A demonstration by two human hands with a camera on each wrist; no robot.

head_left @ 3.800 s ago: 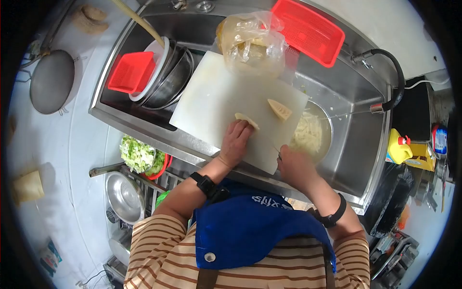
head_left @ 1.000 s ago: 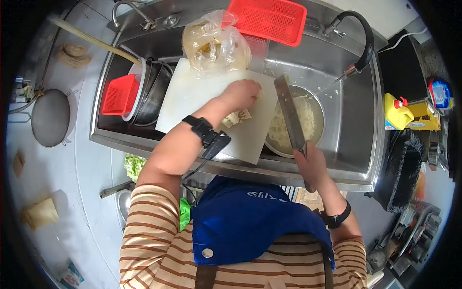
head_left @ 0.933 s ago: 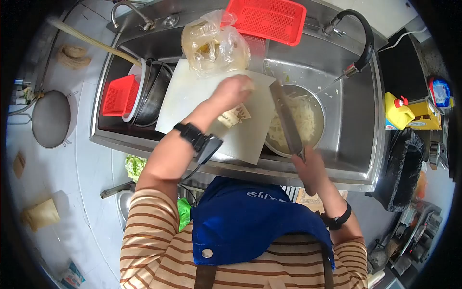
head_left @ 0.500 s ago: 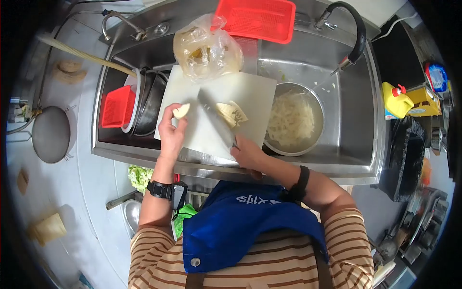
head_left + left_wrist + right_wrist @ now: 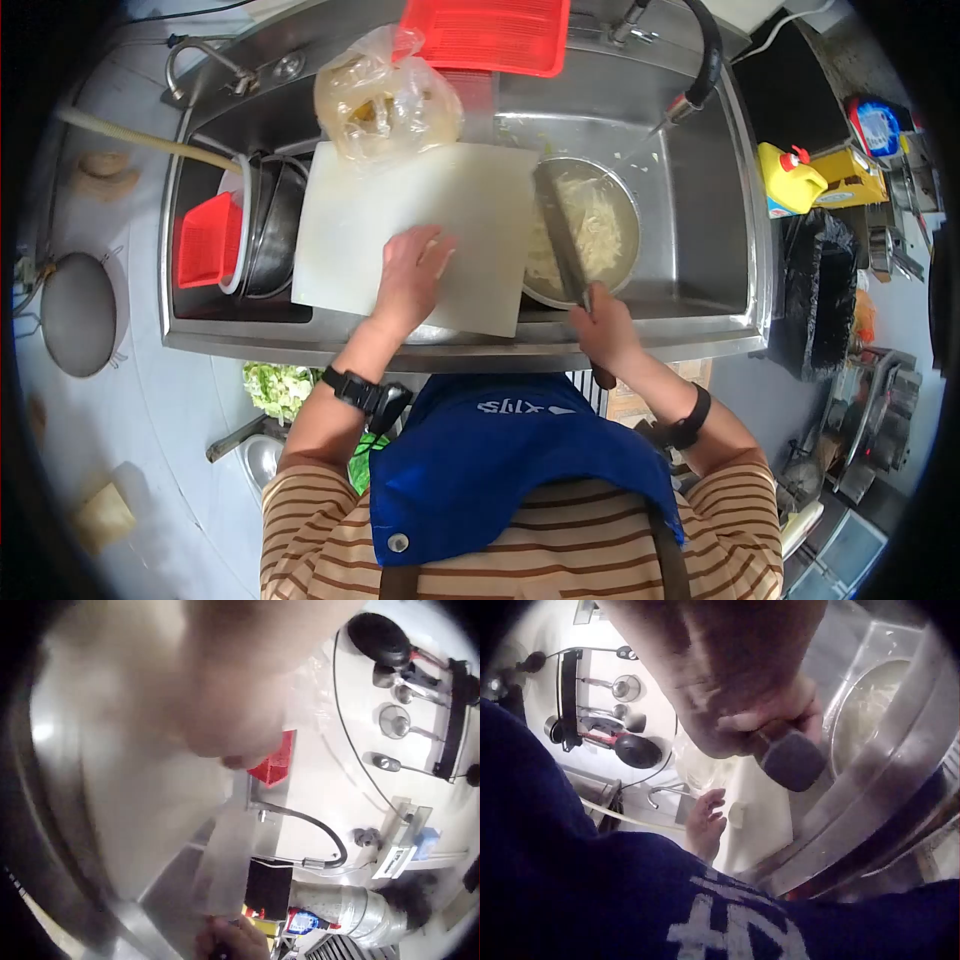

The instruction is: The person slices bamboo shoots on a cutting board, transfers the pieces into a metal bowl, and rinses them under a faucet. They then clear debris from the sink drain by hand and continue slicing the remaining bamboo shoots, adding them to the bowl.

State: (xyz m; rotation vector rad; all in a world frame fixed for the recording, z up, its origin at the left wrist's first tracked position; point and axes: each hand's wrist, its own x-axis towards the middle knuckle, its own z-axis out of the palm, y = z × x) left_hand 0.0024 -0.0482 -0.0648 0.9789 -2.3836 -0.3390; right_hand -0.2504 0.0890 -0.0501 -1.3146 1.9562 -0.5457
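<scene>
My right hand [image 5: 608,330] grips the handle of a kitchen knife [image 5: 562,235]. Its broad blade is over the left part of a metal bowl [image 5: 636,230] with pale bamboo shoot strips [image 5: 600,232] in it. The dark handle end [image 5: 793,760] shows below that hand in the right wrist view. My left hand [image 5: 408,278] is low over the white cutting board [image 5: 345,220], fingers spread and slightly bent. Beside its fingertips, a pale bamboo shoot piece [image 5: 736,815] shows against the board in the right wrist view. In the left wrist view the left hand is a large blur.
The board spans the double sink [image 5: 700,290]. A clear plastic bag [image 5: 385,105] sits at its far edge, below a red basket [image 5: 490,35]. Nested bowls [image 5: 275,225] and a small red basket [image 5: 208,240] fill the left basin. A black faucet [image 5: 700,70] arches over the right.
The left hand has gone from holding a bamboo shoot piece at the board's left to its middle, fingers spread. The knife has moved right over the bowl; the cut pieces no longer show on the board.
</scene>
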